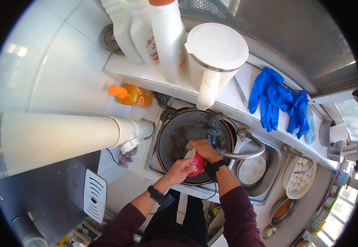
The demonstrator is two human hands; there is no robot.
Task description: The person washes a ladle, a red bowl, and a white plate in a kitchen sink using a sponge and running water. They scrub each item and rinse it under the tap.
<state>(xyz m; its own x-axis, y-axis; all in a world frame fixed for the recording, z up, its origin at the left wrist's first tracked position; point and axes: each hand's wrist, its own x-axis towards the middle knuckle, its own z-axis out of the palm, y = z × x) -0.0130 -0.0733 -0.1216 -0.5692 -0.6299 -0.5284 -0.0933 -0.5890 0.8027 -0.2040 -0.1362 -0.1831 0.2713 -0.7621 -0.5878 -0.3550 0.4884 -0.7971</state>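
A red bowl (197,169) with a pale inside is tilted between my hands, over a big dark wok (174,133) with dark water in it. My left hand (179,171) grips the bowl's near left side, fingers closed. On the far right side my right hand (205,150) is closed at the rim, its fingers curled toward the inside. A small pale patch shows by its fingertips; I cannot make out what it is. The curved metal faucet (249,155) reaches in just right of my right hand.
A second basin holds a round pale lid or plate (251,169). Beyond stand white bottles (166,41), a white pitcher (218,47) and blue gloves (272,96). An orange-topped bottle (135,96) is at left. Eggs fill a white basket (290,185) at right, near a metal pot (283,212).
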